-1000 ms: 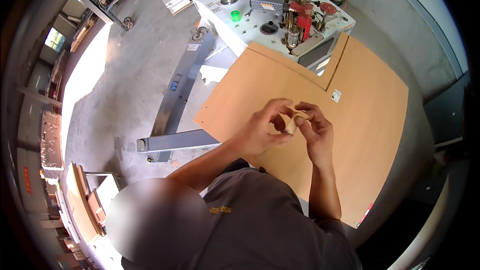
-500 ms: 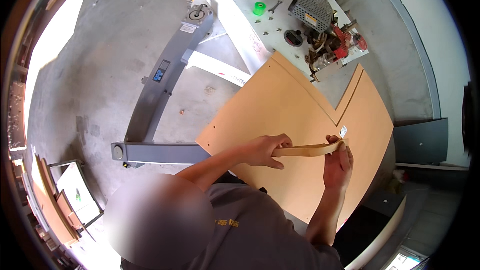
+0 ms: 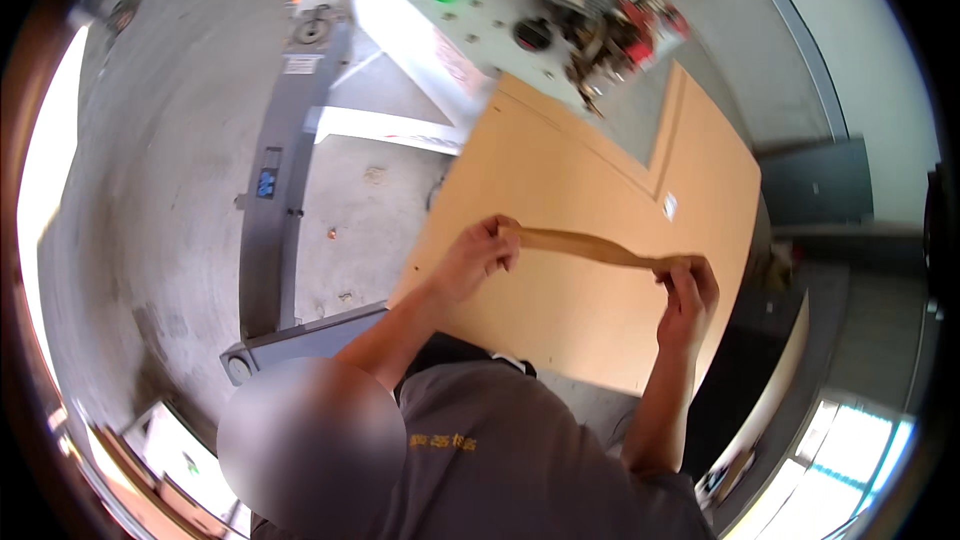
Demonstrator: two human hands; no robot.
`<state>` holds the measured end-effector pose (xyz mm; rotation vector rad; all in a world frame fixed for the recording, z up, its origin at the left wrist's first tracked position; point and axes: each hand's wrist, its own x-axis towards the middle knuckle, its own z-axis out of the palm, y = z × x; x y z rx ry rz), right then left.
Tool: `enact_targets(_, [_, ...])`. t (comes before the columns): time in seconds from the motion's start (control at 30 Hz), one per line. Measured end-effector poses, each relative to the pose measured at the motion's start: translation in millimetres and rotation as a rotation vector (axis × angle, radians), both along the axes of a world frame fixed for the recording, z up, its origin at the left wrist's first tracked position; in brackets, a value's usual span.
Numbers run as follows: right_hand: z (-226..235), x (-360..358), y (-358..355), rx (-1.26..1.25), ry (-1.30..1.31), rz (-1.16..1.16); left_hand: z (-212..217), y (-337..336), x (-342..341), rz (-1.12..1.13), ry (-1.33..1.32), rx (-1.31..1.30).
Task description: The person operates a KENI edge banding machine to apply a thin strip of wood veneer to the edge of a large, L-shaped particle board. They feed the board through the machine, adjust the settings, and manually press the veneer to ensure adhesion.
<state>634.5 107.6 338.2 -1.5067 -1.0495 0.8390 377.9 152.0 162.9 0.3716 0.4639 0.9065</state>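
Left grip (image 3: 482,256) and right grip (image 3: 687,298) pinch a strip (image 3: 590,246) — opposite ends.

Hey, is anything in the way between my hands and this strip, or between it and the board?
Nothing visible is. The left hand and right hand each hold the strip, one near each end, and no object shows between it and the board beneath.

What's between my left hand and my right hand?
In the head view, a tan strip spans the gap between your left hand and right hand, with the light-brown panel beneath it.
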Motion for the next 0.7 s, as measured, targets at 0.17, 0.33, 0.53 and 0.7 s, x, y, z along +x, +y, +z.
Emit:
enact_targets(0.17, [14, 34, -56, -0.035, 0.752, -0.004, 35, -4, 31, -0.099, -0.118, -0.007])
enact_targets(0.33, [19, 88, -156, 0.119, 0.79, -0.131, 65, -37, 104, -0.254, -0.067, 0.146])
enact_targets(0.53, [-6, 163, -331, 0.262, 0.726, -0.495, 118, -134, 217, -0.462, -0.047, 0.373])
enact_targets(0.7, [-20, 211, -474, 0.44, 0.665, -0.662, 153, -230, 318, -0.573, 0.051, 0.575])
